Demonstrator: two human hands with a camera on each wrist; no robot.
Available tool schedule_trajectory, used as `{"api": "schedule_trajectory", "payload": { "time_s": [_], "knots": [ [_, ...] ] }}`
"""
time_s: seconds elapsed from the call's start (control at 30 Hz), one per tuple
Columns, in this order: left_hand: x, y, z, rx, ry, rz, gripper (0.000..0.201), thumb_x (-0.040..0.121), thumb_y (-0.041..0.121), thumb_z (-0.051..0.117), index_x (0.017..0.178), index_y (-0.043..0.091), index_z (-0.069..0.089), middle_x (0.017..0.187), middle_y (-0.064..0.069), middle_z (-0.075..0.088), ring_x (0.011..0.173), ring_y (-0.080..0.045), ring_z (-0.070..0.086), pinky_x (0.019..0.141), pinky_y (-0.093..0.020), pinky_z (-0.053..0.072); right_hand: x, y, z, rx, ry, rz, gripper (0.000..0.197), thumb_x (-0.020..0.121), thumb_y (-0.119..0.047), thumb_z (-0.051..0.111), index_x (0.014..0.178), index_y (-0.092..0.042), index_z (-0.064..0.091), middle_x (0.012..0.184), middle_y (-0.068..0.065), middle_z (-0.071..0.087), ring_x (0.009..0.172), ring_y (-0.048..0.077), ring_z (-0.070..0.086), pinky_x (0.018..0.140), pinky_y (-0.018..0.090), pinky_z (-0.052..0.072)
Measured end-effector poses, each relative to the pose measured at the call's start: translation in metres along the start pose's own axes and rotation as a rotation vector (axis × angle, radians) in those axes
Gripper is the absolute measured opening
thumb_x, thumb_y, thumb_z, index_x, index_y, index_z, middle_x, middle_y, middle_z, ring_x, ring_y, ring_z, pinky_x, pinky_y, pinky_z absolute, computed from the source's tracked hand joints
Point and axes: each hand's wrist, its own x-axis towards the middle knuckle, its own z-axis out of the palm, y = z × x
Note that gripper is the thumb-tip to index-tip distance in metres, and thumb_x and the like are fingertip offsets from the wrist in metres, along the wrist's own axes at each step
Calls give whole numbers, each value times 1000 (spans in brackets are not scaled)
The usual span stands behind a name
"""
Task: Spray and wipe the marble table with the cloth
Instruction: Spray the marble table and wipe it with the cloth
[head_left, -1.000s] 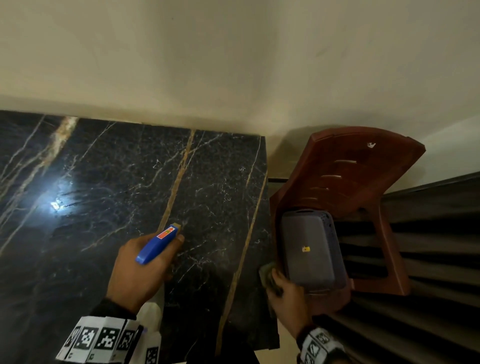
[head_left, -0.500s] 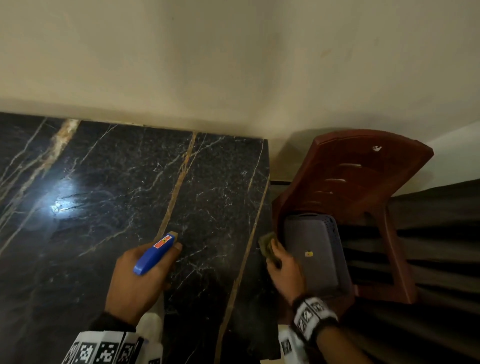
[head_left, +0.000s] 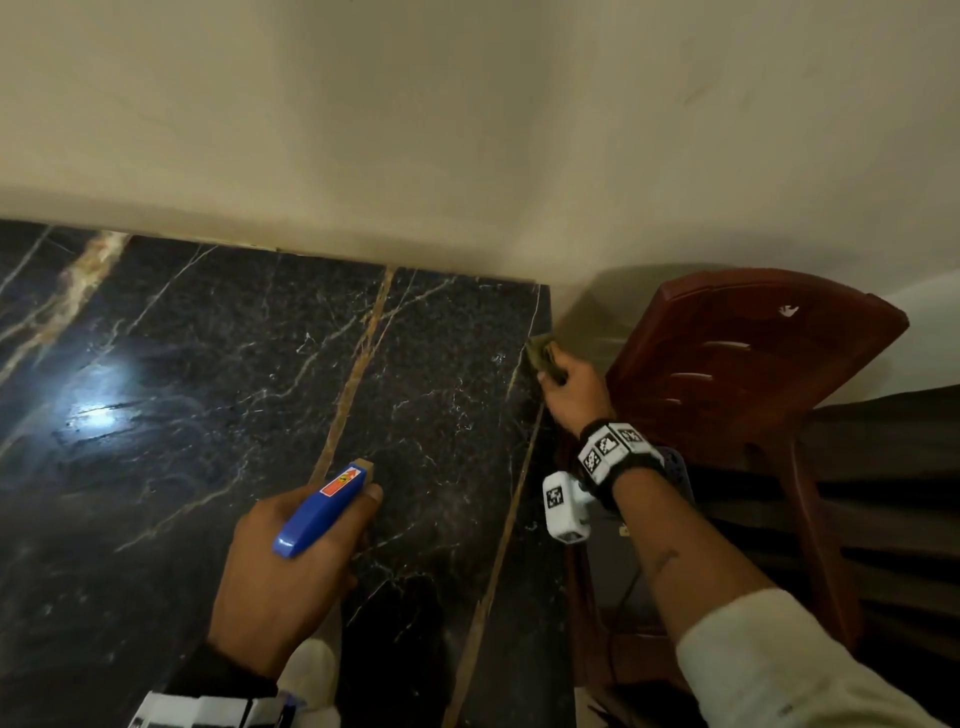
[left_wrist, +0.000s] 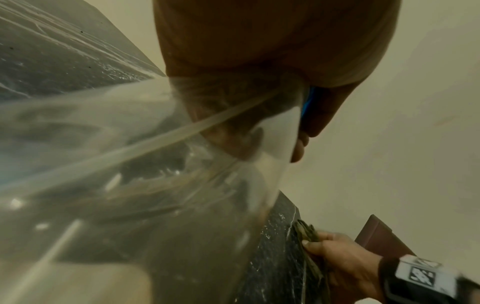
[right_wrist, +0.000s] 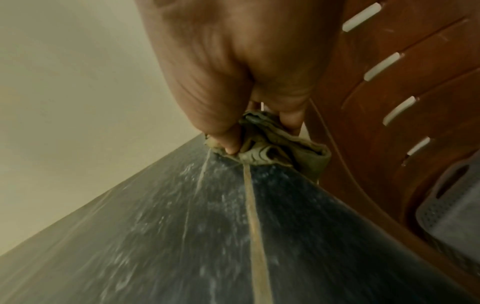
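Observation:
The black marble table (head_left: 218, 395) with gold and white veins fills the left of the head view. My left hand (head_left: 291, 566) grips a spray bottle with a blue trigger head (head_left: 322, 509) over the table's near right part; its clear body (left_wrist: 124, 185) fills the left wrist view. My right hand (head_left: 571, 392) pinches a crumpled olive-green cloth (head_left: 543, 358) against the table's right edge, close to the far right corner. In the right wrist view the cloth (right_wrist: 267, 146) is bunched under my thumb and fingers on the marble (right_wrist: 197, 236).
A cream wall (head_left: 467, 130) runs along the table's far edge. A dark red plastic chair (head_left: 737, 374) stands tight against the table's right side, with a grey perforated basket (right_wrist: 451, 207) on its seat. A bright light reflection (head_left: 98, 410) lies on the left marble.
My right hand has slid the cloth along the table's right edge, from the near end toward the far corner. The left hand with the spray bottle has stayed put.

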Motion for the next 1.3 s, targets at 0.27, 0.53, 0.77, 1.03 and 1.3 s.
{"api": "schedule_trajectory", "payload": {
  "time_s": [0.27,0.53,0.77,1.03,1.3],
  "knots": [
    [18,17,0,-27,53,37,28,92,28,73,80,4,74,66,-16,69,58,-32,66,61,-45,56,-87,45,21,27,-4,-57,56,98,-10,61,150,-20,45,156,2,44,142,23,42,115,27,31],
    [30,30,-9,-38,69,54,33,90,28,76,68,3,71,60,-17,67,49,-26,65,55,-40,53,-43,21,10,-62,-19,-95,56,100,-10,59,152,-18,41,159,3,38,143,27,41,119,35,31],
    [33,24,-18,-1,66,11,31,87,29,75,64,8,73,58,-13,68,50,-24,67,53,-35,49,81,-45,-6,-95,70,-77,49,100,-13,58,149,-13,47,141,16,59,127,37,56,108,38,43],
    [40,28,-27,-48,58,-9,34,89,28,74,64,7,69,55,-9,68,49,-24,67,52,-31,48,20,-14,3,-127,49,-6,54,101,-17,58,152,-23,41,133,14,63,115,34,61,95,35,48],
    [54,33,-41,-116,67,39,39,75,44,73,72,5,74,60,-13,69,50,-23,65,54,-37,51,57,-25,7,-134,130,-123,54,100,-3,54,151,-17,44,159,4,38,144,28,38,121,34,26]
  ]
}}
